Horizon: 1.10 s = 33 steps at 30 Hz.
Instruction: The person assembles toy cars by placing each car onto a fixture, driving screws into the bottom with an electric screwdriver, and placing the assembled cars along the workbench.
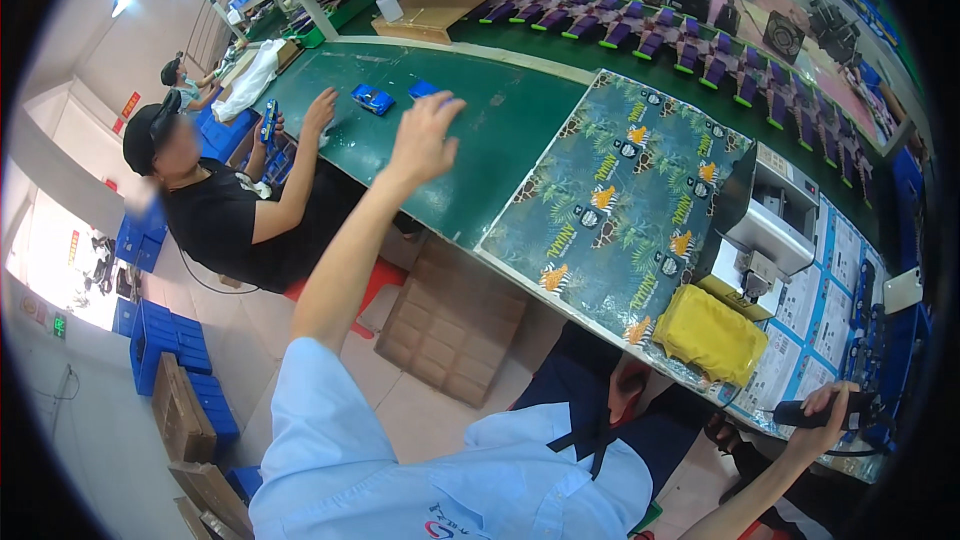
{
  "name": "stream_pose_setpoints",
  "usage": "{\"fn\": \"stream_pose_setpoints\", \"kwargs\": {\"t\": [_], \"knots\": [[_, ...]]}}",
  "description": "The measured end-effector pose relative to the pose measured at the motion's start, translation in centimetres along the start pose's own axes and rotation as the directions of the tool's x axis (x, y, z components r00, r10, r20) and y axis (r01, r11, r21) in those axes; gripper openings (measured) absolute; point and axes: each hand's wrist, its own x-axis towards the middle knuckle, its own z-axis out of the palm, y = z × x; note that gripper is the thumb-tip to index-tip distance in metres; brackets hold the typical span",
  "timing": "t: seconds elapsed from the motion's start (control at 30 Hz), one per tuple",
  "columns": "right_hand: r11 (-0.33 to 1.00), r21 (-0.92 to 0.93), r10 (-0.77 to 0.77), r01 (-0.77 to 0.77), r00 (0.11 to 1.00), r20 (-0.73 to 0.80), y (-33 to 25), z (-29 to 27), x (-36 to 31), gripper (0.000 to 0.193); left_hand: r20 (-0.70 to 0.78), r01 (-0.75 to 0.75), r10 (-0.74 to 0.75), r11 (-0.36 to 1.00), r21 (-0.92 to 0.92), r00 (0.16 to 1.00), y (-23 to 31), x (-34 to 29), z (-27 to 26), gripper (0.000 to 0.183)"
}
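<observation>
Two hands apart: left hand spread, fingers open, hovering just short of blue toy car on green tabletop; right hand clenched around black tool.

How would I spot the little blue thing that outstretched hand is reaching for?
Start at the long green table. The person's left hand stretches over it, and just beyond the fingertips lies a small flat blue piece. The blue toy car to its left is bulkier, with light patches, and lies nearer the seated co-worker.
</observation>
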Motion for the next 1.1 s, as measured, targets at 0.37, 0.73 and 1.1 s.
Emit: {"fn": "stream_pose_setpoints", "kwargs": {"t": [0.37,0.73,1.1], "knots": [[0.982,0.175,-0.077,0.068,0.996,0.042,-3.7,2.1,-3.2,0.015,-0.25,-0.43,0.431,0.395,-0.812,0.867,33.9,-1.4,-8.6,0.036],[0.966,0.237,-0.137,0.1,0.98,0.146,-10.3,-4.7,-6.8,0.031,-0.458,-0.755,0.758,0.069,-0.652,0.464,70.2,7.7,-3.0,0.031],[0.962,0.242,-0.161,0.128,0.979,0.123,-9.4,-7.3,-5.8,0.037,-0.249,-0.708,0.902,0.082,-0.702,0.352,65.4,8.8,-5.0,0.039]]}}
